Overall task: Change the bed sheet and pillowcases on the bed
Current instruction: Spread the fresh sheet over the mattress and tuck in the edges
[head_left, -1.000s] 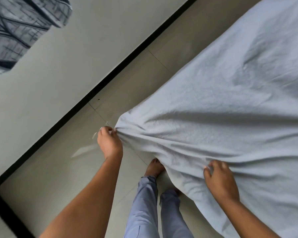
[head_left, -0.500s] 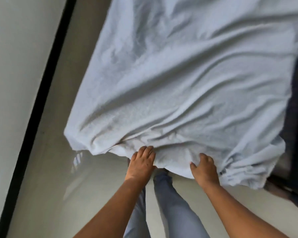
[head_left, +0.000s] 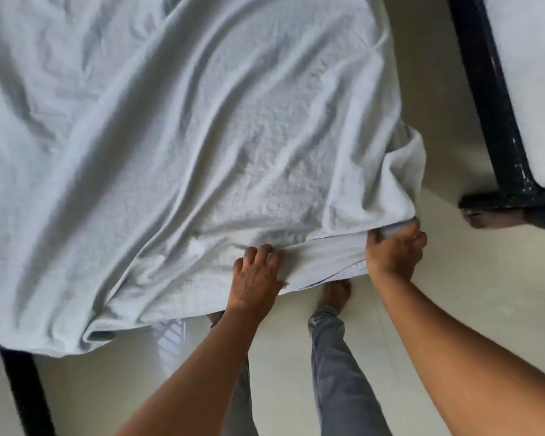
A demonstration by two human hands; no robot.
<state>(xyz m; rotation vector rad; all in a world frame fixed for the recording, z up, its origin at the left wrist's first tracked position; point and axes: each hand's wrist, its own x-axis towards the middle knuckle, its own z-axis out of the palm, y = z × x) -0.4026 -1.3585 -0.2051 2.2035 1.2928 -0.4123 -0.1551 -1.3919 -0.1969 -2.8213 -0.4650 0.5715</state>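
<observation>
Both left grip (head_left: 258, 278) and right grip (head_left: 394, 250) clutch sheet (head_left: 186, 136) at hem.

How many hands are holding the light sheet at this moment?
2. The left hand grips the sheet along its near edge; the right hand grips its corner to the right.

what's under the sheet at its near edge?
Below the sheet at its hanging edge: pale floor, a bare foot, and a black strip running out at lower left. The left hand and right hand hold that edge. Whatever the sheet lies on is fully covered.
</observation>
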